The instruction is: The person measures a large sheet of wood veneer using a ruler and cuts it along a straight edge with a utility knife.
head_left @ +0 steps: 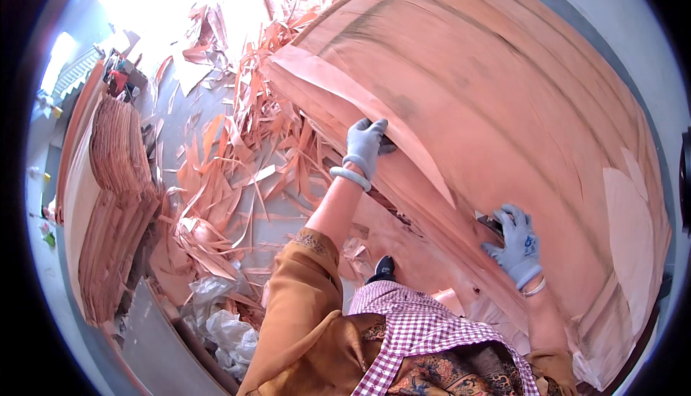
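A large stack of thin reddish wood veneer sheets [475, 87] spreads out in front of me and to the right. Along its near left edge, a pale veneer strip [338, 83] curves up, partly apart from the sheet below. My left hand [365, 146], in a grey glove with darker fingertips, is closed at this strip's edge; some fingers are hidden behind it. Farther right, my right hand [517, 243], gloved alike, rests low over the stack near its edge. Its fingers curl around a small dark flat tool [491, 223], whose kind I cannot make out.
Torn veneer strips [248, 130] litter the grey floor to the left. Beyond them stands another veneer pile [119, 173] with ragged edges. Clear plastic wrap [227, 331] lies beside a grey board [158, 338] at lower left. A dark shoe [385, 266] shows beneath me.
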Demonstrator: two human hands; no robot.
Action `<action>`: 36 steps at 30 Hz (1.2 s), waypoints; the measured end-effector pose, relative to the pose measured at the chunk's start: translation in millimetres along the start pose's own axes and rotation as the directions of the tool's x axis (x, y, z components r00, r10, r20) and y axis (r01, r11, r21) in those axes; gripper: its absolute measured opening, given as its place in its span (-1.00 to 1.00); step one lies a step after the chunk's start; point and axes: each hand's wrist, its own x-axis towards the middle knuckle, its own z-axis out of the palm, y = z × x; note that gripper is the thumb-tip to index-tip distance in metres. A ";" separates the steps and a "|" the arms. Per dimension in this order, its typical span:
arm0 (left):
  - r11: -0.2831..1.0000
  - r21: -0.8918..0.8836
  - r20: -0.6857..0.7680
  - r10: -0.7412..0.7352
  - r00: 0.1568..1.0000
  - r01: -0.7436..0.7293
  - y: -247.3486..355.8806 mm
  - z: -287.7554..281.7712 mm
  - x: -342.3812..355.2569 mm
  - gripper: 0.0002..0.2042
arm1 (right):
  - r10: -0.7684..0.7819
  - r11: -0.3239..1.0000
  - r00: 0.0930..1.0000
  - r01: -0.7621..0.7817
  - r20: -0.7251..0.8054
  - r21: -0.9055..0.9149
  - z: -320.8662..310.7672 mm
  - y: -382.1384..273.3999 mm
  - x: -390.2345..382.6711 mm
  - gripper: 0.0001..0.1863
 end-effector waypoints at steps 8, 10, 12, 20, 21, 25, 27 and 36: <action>0.998 0.013 0.004 0.058 0.998 -0.059 8.2 24.8 8.7 -0.85 | 0.034 0.999 0.993 -0.033 -0.116 0.010 10.0 12.2 -23.3 -0.56; 0.997 -0.028 0.036 0.067 0.997 -0.066 7.1 25.6 13.7 -0.85 | 0.020 1.000 0.992 -0.022 -0.122 -0.014 14.7 17.1 -26.7 -0.63; 0.996 -0.054 0.048 0.080 0.996 -0.077 14.8 29.2 6.5 -0.83 | 0.022 1.000 0.991 -0.024 -0.134 -0.012 18.4 28.8 -23.5 -0.69; 0.979 -0.200 0.271 0.091 0.958 -0.036 2.0 17.3 2.7 -0.64 | 0.133 0.972 0.979 -0.098 -0.155 0.215 -2.7 32.3 -24.9 -0.77; 0.975 -0.213 0.238 0.117 0.964 -0.065 0.7 17.8 2.0 -0.65 | 0.134 0.970 0.980 -0.098 -0.150 0.223 -6.2 31.0 -22.7 -0.77; 0.936 -0.345 0.078 0.103 0.992 -0.070 -13.7 23.0 14.6 -0.63 | 0.124 0.966 0.979 -0.082 -0.162 0.245 -19.6 23.6 -19.7 -0.77; 0.922 -0.388 0.114 0.026 0.993 0.021 -12.0 26.0 13.2 -0.59 | 0.064 0.978 0.975 -0.018 -0.214 0.209 -21.5 23.3 -23.5 -0.76; 0.837 -0.516 0.080 0.255 0.964 -0.179 8.1 44.7 -0.3 -0.69 | -0.098 0.987 0.981 0.075 -0.169 -0.139 7.8 29.2 -34.7 -0.84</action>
